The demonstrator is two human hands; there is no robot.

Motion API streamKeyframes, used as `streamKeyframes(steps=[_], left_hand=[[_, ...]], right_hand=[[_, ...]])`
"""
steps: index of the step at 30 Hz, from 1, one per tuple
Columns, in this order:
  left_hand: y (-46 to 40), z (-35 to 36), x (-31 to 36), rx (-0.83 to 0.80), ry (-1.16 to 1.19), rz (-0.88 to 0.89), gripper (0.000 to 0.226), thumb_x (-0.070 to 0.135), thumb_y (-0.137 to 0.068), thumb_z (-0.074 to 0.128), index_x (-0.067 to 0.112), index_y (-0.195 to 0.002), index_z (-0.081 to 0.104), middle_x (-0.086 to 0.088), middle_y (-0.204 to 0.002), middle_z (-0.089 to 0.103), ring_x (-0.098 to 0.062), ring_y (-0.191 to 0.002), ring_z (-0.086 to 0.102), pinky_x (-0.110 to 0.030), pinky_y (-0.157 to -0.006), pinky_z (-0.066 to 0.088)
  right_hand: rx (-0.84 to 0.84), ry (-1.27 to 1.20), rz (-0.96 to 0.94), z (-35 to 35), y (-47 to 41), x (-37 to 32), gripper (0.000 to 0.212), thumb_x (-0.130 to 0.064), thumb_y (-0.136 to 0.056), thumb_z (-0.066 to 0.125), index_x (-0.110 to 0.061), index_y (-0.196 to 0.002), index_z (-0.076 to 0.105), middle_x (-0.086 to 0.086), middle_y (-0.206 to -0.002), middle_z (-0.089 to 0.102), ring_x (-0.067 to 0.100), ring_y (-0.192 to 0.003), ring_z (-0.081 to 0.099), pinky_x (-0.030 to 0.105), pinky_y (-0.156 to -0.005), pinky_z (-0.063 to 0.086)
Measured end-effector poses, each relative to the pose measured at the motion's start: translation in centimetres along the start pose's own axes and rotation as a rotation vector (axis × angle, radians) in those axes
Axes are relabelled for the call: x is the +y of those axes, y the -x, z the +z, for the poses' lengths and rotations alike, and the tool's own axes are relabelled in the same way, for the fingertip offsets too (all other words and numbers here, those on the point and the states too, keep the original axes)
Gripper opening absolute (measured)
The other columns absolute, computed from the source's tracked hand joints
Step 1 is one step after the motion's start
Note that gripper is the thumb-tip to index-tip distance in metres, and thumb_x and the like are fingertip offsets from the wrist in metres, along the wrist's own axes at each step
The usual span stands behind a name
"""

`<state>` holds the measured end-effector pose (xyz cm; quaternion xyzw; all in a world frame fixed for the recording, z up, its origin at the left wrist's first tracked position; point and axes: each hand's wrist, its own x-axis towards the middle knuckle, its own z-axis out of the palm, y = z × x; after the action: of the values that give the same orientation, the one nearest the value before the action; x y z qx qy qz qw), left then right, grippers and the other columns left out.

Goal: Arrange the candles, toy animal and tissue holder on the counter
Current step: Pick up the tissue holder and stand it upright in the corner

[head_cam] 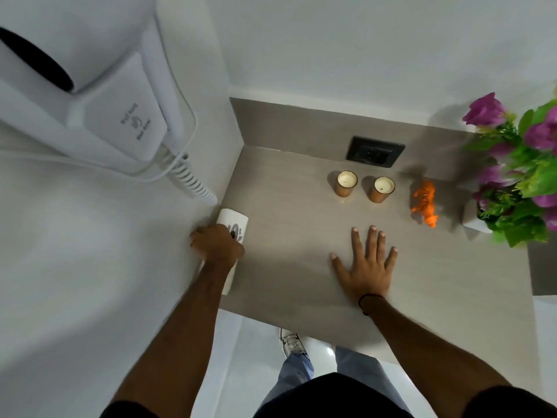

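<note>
Candles number two, one (346, 183) beside the other (383, 188) near the tabletop's (301, 282) back edge; one orange toy animal (424, 202) stands right of them. Left hand (217, 244) grips one white tissue holder (233, 220) against the left wall; right hand (366, 263) lies flat, open.

White walls meet a grey counter (301, 282); a hair dryer (90, 95) hangs left, black socket (375, 152) behind.
</note>
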<state>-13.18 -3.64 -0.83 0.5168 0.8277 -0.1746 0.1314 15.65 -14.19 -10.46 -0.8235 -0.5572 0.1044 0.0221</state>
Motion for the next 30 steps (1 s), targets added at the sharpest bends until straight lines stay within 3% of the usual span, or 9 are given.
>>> streamKeyframes(steps=[2,4,10,14,17,20,24,28,30], left_hand=[[-0.1,-0.4,-0.5,-0.108,0.070,0.026,0.080,0.048,-0.065,0.093,0.012,-0.131,0.065,-0.018,-0.137,0.065,-0.036,-0.128,0.062,-0.037,-0.099,0.053],[0.2,-0.7,-0.3,-0.095,0.164,0.092,0.084,0.050,-0.061,0.096,0.013,-0.130,0.066,-0.016,-0.136,0.066,-0.037,-0.127,0.063,-0.039,-0.096,0.055],[1.5,-2.0,3.2,0.291,0.651,0.275,0.086,0.049,-0.063,0.094,0.008,-0.129,0.056,-0.012,-0.128,0.059,-0.037,-0.122,0.058,-0.047,-0.088,0.056],[2.6,-0.6,4.9,0.350,0.963,0.245,0.091,0.042,-0.064,0.097,0.005,-0.133,0.052,-0.015,-0.131,0.060,-0.038,-0.125,0.060,-0.052,-0.099,0.057],[2.4,0.6,5.5,0.353,1.007,0.219,0.090,0.042,-0.065,0.097,0.005,-0.134,0.052,-0.014,-0.130,0.059,-0.037,-0.124,0.060,-0.052,-0.102,0.055],[2.2,1.7,5.2,0.292,1.009,0.225,0.084,0.033,-0.067,0.096,0.006,-0.135,0.056,-0.014,-0.130,0.060,-0.035,-0.122,0.062,-0.048,-0.101,0.056],[2.1,2.9,4.6,0.288,1.090,0.213,0.073,0.012,-0.071,0.094,0.002,-0.136,0.061,-0.017,-0.127,0.067,-0.034,-0.101,0.073,-0.043,-0.082,0.065],[-0.9,1.6,6.4,0.312,1.111,0.188,0.069,0.013,-0.072,0.095,0.000,-0.133,0.066,-0.019,-0.122,0.074,-0.030,-0.092,0.075,-0.039,-0.074,0.066],[-3.0,0.4,7.7,0.336,1.153,0.166,0.068,0.015,-0.072,0.095,0.003,-0.132,0.067,-0.017,-0.120,0.076,-0.029,-0.091,0.075,-0.035,-0.073,0.063]], right_hand=[[-0.013,-0.005,0.002,-0.1,-0.1,-0.1,0.087,-0.081,-0.085,0.019,-0.036,-0.158,0.007,0.005,-0.169,0.000,0.028,-0.156,-0.001,0.059,-0.122,0.005],[-0.022,-0.005,-0.002,0.0,0.0,0.0,0.087,-0.081,-0.085,0.019,-0.036,-0.158,0.007,0.005,-0.169,-0.001,0.028,-0.156,-0.002,0.059,-0.122,0.004],[-0.043,0.019,-0.021,0.2,-0.2,0.1,0.088,-0.081,-0.086,0.016,-0.034,-0.159,0.004,0.008,-0.168,-0.004,0.031,-0.156,-0.005,0.060,-0.122,0.003],[-0.094,-0.020,0.000,-0.3,-0.6,-0.8,0.086,-0.076,-0.088,0.028,-0.028,-0.158,0.011,0.014,-0.167,0.000,0.038,-0.155,-0.003,0.062,-0.121,0.001],[-0.085,-0.119,-0.003,-1.8,-1.7,-2.6,0.074,-0.059,-0.088,0.047,-0.025,-0.151,0.029,0.014,-0.159,0.029,0.042,-0.149,0.021,0.058,-0.118,0.023],[-0.088,-0.484,-0.172,-3.3,-3.6,-5.7,0.056,-0.025,-0.087,0.057,-0.027,-0.142,0.046,0.003,-0.136,0.058,0.026,-0.125,0.056,0.041,-0.104,0.049],[-0.272,-0.838,-0.244,-4.7,-6.8,-12.0,0.060,0.007,-0.084,0.053,-0.030,-0.131,0.057,-0.011,-0.119,0.064,0.011,-0.102,0.063,0.015,-0.088,0.055],[-0.305,-0.911,-0.204,-5.2,-10.4,-16.0,0.052,0.009,-0.083,0.057,-0.018,-0.128,0.062,-0.004,-0.112,0.066,0.008,-0.080,0.066,0.021,-0.081,0.061],[-0.297,-0.947,-0.194,-5.9,-12.8,-17.6,0.054,0.010,-0.082,0.057,-0.017,-0.129,0.062,0.003,-0.116,0.069,0.013,-0.083,0.068,0.021,-0.079,0.060]])
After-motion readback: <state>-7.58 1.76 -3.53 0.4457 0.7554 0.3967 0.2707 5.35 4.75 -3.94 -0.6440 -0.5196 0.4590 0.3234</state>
